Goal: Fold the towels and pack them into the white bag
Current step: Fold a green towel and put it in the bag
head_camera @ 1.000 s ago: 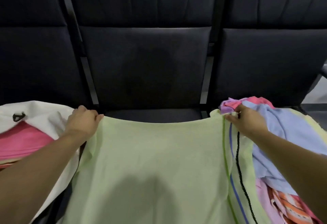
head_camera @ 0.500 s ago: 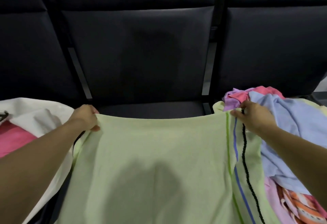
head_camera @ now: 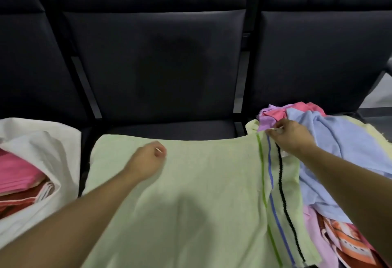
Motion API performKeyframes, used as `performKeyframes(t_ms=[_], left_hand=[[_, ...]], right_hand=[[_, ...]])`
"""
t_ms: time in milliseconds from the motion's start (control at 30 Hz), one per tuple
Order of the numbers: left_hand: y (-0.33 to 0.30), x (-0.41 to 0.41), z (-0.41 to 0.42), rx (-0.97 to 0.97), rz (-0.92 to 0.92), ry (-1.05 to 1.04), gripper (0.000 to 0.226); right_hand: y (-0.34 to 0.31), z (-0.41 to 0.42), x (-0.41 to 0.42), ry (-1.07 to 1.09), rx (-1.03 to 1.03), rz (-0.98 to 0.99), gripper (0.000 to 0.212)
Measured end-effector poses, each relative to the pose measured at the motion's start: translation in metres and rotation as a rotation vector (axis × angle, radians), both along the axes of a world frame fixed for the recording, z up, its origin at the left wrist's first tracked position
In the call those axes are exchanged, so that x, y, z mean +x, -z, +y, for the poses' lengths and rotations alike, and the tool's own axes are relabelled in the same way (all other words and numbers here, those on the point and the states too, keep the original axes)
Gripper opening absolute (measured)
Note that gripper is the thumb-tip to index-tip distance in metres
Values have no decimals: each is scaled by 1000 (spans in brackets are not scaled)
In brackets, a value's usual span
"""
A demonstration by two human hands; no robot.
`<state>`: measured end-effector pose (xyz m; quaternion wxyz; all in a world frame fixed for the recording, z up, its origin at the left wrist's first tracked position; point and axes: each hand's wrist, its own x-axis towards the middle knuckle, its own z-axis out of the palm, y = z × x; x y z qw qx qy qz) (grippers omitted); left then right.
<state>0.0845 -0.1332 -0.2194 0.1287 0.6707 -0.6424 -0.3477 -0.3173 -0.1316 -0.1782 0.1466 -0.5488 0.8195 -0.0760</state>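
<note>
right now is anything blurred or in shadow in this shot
Head view: the left hand is motion-blurred over the pale green striped towel; a soft dark shadow falls on the towel's near middle and another on the black padded chair back; the right hand looks sharper; wide-angle bending tilts the chair frames.

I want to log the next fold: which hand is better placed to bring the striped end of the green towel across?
Right. The right hand already pinches the green towel at its striped far corner, while the left hand sits over the plain middle.
</note>
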Motion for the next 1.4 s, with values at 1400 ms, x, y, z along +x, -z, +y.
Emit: performKeyframes(t_ms=[1400], left_hand=[[5, -322, 163, 155, -279, 397, 32]], right_hand=[[-18, 70, -27, -52, -47, -558, 35]])
